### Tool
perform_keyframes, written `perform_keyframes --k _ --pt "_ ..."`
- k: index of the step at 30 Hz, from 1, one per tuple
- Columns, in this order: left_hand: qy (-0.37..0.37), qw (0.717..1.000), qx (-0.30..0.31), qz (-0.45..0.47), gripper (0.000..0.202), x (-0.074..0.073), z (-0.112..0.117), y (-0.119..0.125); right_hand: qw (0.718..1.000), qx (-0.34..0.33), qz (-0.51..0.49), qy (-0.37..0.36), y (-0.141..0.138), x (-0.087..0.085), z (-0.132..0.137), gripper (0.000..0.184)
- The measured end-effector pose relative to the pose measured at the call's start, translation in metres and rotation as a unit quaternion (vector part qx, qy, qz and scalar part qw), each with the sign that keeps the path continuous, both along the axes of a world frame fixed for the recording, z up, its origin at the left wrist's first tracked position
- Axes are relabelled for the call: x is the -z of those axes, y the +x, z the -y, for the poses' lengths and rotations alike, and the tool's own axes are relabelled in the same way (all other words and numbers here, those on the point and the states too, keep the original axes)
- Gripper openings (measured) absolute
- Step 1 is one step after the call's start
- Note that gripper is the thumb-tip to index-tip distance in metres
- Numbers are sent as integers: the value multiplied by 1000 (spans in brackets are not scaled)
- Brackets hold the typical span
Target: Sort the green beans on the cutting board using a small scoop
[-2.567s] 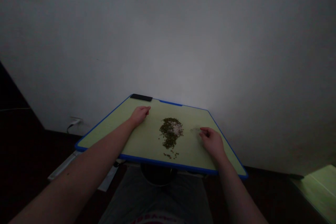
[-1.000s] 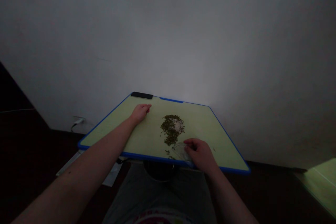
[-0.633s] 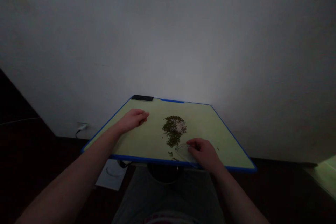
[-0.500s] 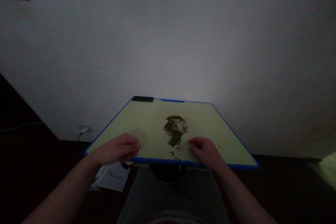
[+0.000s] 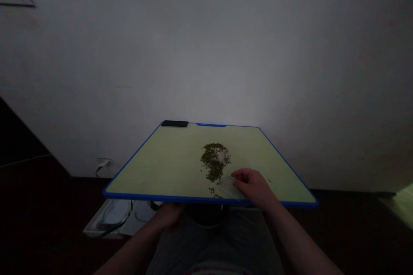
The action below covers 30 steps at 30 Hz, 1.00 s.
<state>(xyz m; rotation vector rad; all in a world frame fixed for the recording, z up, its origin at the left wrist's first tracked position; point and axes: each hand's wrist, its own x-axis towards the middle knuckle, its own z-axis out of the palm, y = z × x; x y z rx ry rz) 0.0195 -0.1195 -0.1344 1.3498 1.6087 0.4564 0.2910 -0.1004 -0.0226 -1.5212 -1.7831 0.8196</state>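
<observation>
A pile of small dark green beans mixed with pale grains (image 5: 214, 163) lies in the middle of a light green tabletop with a blue rim (image 5: 155, 167). My right hand (image 5: 254, 187) rests near the table's front edge, fingers curled on a small clear dish (image 5: 227, 187) just below the pile. A few stray beans lie beside the dish. My left hand (image 5: 169, 216) is below the table's front edge, its fingers hidden under the tabletop.
A black phone (image 5: 174, 123) lies at the table's far left corner. A white wall rises behind the table. White papers and a cable (image 5: 112, 222) lie on the dark floor at the left. A wall socket (image 5: 102, 163) sits low on the wall.
My right hand drew the clear dish from the right of the pile to the front edge. My left hand left the tabletop and dropped below the front edge.
</observation>
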Motion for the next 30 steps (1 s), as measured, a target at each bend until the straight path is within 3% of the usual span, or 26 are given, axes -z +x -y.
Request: perform_keyframes --k 7,12,15,21,26,30 --pt "31 999 -12 19 48 3 5 10 1000 -1 5 15 2 -1 1 25" --pt "-3 998 23 53 54 21 16 5 1000 -6 0 7 2 0 1 26" --pt "-25 996 32 76 53 23 26 3 1000 -3 -6 2 2 1 0 26" --pt "-52 993 36 100 43 12 45 8 1000 -6 -12 4 2 1 0 26" --pt "-65 995 65 49 44 2 40 7 999 -18 -27 -2 5 4 -1 27" --pt "-29 994 106 24 47 -21 34 1 998 -23 -49 -19 8 4 -2 27"
